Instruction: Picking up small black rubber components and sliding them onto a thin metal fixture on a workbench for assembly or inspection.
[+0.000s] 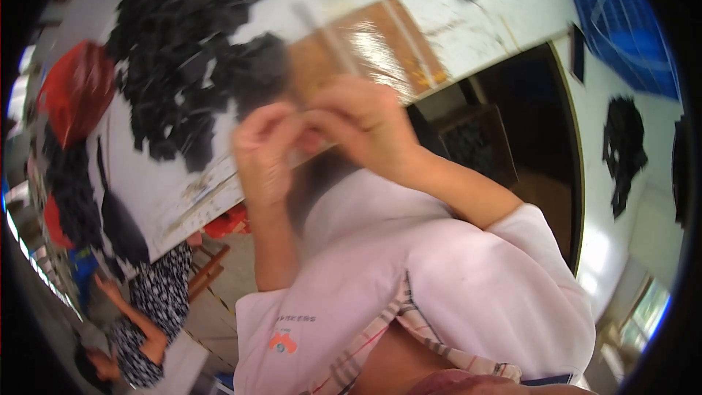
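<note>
My left hand (265, 148) and my right hand (365, 123) meet in front of my chest, above the near edge of the white table (186, 212). Both have curled fingers, thumbs and fingertips pinched close together. Motion blurs the fingertips, so whatever lies between them is not clear. A dark blurred patch (322, 179) shows just below the hands. Beyond them lies a brown board (413, 40) with pale strips and a shiny silvery area. Left of the board spreads a large heap of small black pieces (183, 51).
A red plastic bag (79, 91) stands at the table's left side. Another person (150, 322) in a patterned garment works at the lower left. An open dark compartment (537, 124) lies right of my hands, with a box (479, 143) inside. Blue plastic sheeting (621, 14) is at the upper right.
</note>
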`<action>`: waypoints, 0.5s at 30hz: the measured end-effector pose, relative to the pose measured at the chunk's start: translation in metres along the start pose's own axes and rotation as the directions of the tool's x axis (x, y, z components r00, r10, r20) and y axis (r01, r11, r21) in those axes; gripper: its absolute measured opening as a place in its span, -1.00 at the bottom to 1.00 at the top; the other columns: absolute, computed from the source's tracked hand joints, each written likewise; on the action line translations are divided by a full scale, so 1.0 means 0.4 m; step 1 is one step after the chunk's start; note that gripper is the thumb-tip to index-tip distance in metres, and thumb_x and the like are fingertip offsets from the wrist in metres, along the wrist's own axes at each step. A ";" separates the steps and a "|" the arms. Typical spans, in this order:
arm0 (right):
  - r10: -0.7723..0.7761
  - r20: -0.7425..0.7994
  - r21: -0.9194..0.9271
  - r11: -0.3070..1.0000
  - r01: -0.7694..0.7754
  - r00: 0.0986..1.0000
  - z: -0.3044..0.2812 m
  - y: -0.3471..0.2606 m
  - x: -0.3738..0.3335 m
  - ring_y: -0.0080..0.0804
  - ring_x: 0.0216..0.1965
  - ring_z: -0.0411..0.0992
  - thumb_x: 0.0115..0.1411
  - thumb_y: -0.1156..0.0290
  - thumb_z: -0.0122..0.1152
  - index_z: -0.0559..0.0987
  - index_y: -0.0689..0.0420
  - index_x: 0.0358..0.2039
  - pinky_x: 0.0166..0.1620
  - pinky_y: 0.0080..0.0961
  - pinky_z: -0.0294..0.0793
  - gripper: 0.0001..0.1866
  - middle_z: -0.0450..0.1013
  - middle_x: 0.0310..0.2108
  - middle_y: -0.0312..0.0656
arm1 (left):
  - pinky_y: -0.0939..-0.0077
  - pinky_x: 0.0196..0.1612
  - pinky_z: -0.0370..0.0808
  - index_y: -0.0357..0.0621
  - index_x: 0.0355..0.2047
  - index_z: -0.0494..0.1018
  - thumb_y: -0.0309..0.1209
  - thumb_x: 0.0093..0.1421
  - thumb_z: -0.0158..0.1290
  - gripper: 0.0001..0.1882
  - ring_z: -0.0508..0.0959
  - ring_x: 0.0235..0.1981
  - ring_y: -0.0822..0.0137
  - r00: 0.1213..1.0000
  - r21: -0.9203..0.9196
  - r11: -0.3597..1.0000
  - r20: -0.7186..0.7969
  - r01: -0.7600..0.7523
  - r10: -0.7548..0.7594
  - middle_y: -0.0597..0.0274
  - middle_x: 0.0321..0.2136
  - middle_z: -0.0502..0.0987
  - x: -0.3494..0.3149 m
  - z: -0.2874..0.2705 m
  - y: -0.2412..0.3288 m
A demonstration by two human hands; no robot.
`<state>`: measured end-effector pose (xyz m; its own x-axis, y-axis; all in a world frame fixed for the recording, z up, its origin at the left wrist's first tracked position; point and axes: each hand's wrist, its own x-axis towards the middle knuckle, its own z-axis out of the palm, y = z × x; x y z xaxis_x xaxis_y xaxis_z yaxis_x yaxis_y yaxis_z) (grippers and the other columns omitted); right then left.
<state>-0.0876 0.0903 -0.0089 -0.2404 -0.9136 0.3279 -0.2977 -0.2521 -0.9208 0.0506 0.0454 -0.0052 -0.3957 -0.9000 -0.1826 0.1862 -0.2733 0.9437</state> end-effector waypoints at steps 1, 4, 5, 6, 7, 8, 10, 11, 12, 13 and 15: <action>-0.058 -0.054 -0.098 0.994 0.053 0.997 0.010 0.008 -0.007 -0.23 -0.54 0.33 -0.18 0.55 0.14 0.44 0.18 -0.62 -0.49 -0.39 0.32 -0.94 0.30 -0.64 -0.18 | 0.66 -0.56 0.42 -0.35 -0.43 0.39 -0.57 0.04 -0.01 -0.92 0.47 -0.66 0.43 0.994 0.144 0.987 -0.079 -0.069 0.081 0.15 -0.60 0.48 0.003 0.006 -0.015; -0.332 0.032 -0.374 0.871 0.320 0.943 0.026 0.059 -0.030 -0.28 -0.53 0.27 -0.25 0.45 0.11 0.38 0.19 -0.55 -0.50 -0.49 0.29 -0.81 0.22 -0.60 -0.18 | 0.77 -0.48 0.40 -0.38 -0.36 0.39 -0.63 0.05 0.01 -0.88 0.41 -0.57 0.59 0.881 0.642 0.720 -0.144 -0.264 0.451 0.26 -0.52 0.46 -0.007 0.036 -0.068; -0.364 0.088 -0.462 0.810 0.361 0.927 0.021 0.062 -0.036 -0.29 -0.54 0.25 -0.25 0.43 0.07 0.37 0.22 -0.59 -0.51 -0.51 0.28 -0.83 0.21 -0.61 -0.16 | 0.81 -0.52 0.34 -0.39 -0.35 0.38 -0.64 0.05 -0.01 -0.88 0.40 -0.58 0.61 0.855 0.613 0.738 -0.190 -0.280 0.482 0.26 -0.54 0.46 -0.004 0.055 -0.087; -0.344 0.064 -0.487 0.809 0.330 0.937 0.020 0.071 -0.042 -0.29 -0.54 0.25 -0.25 0.43 0.07 0.37 0.22 -0.59 -0.51 -0.51 0.28 -0.83 0.21 -0.61 -0.16 | 0.86 -0.57 0.29 -0.40 -0.34 0.37 -0.65 0.06 -0.03 -0.88 0.39 -0.60 0.63 0.825 0.591 0.749 -0.233 -0.300 0.515 0.25 -0.57 0.45 0.000 0.072 -0.100; -0.331 0.053 -0.527 0.792 0.308 0.942 0.024 0.079 -0.047 -0.29 -0.54 0.25 -0.24 0.44 0.05 0.36 0.22 -0.61 -0.52 -0.52 0.28 -0.85 0.21 -0.61 -0.15 | 0.86 -0.57 0.29 -0.40 -0.34 0.37 -0.65 0.06 -0.03 -0.88 0.39 -0.60 0.63 0.840 0.586 0.752 -0.208 -0.302 0.500 0.25 -0.57 0.45 0.000 0.083 -0.099; -0.318 0.044 -0.565 0.774 0.286 0.947 0.022 0.087 -0.050 -0.29 -0.54 0.25 -0.24 0.45 0.03 0.35 0.23 -0.63 -0.52 -0.53 0.28 -0.86 0.21 -0.61 -0.15 | 0.87 -0.61 0.26 -0.40 -0.31 0.35 -0.66 0.05 -0.03 -0.85 0.36 -0.64 0.64 0.855 0.593 0.762 -0.225 -0.261 0.468 0.24 -0.56 0.44 -0.004 0.094 -0.092; -0.310 0.037 -0.610 0.746 0.267 0.950 0.015 0.095 -0.046 -0.30 -0.53 0.25 -0.24 0.44 0.03 0.35 0.22 -0.66 -0.52 -0.52 0.28 -0.87 0.21 -0.62 -0.15 | 0.88 -0.65 0.23 -0.40 -0.28 0.34 -0.68 0.04 -0.04 -0.81 0.33 -0.68 0.65 0.869 0.605 0.765 -0.234 -0.220 0.436 0.23 -0.55 0.44 -0.008 0.081 -0.078; -0.319 -0.012 -0.575 0.778 0.254 0.948 0.011 0.107 -0.044 -0.31 -0.54 0.25 -0.25 0.45 0.05 0.35 0.22 -0.66 -0.53 -0.50 0.28 -0.87 0.21 -0.62 -0.16 | 0.87 -0.68 0.18 -0.39 -0.25 0.32 -0.69 0.04 -0.05 -0.78 0.27 -0.73 0.65 0.941 0.369 0.912 -0.209 -0.176 0.266 0.24 -0.57 0.43 0.003 0.059 -0.073; -0.328 -0.059 -0.535 0.808 0.248 0.943 0.010 0.114 -0.043 -0.32 -0.55 0.25 -0.27 0.47 0.07 0.35 0.23 -0.66 -0.54 -0.48 0.28 -0.87 0.21 -0.62 -0.17 | 0.87 -0.72 0.12 -0.38 -0.22 0.31 -0.70 0.03 -0.06 -0.75 0.21 -0.78 0.65 0.985 0.115 0.990 -0.142 -0.085 0.101 0.24 -0.58 0.42 0.015 0.035 -0.067; -0.325 -0.067 -0.536 0.809 0.241 0.943 0.011 0.112 -0.041 -0.32 -0.55 0.25 -0.27 0.47 0.07 0.35 0.23 -0.66 -0.54 -0.48 0.28 -0.87 0.21 -0.62 -0.17 | 0.80 -0.74 0.07 -0.38 -0.18 0.27 -0.68 -0.01 -0.06 -0.67 0.10 -0.82 0.63 0.997 -0.061 0.998 -0.073 -0.014 0.009 0.22 -0.60 0.37 0.029 0.015 -0.064; -0.261 -0.241 -0.217 0.953 0.210 0.935 0.015 0.094 -0.035 -0.32 -0.58 0.29 -0.25 0.52 0.10 0.39 0.24 -0.64 -0.56 -0.46 0.29 -0.89 0.23 -0.63 -0.17 | 0.78 -0.73 0.10 -0.38 -0.16 0.25 -0.66 -0.04 -0.07 -0.64 0.11 -0.82 0.62 0.993 -0.282 0.953 0.077 0.112 -0.094 0.17 -0.57 0.37 0.032 0.008 -0.043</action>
<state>-0.0897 0.0917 -0.0493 -0.3701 -0.7112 0.5976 -0.5346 -0.3630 -0.7631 0.0393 0.0398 -0.0230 -0.4795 -0.8415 -0.2490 0.3864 -0.4572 0.8010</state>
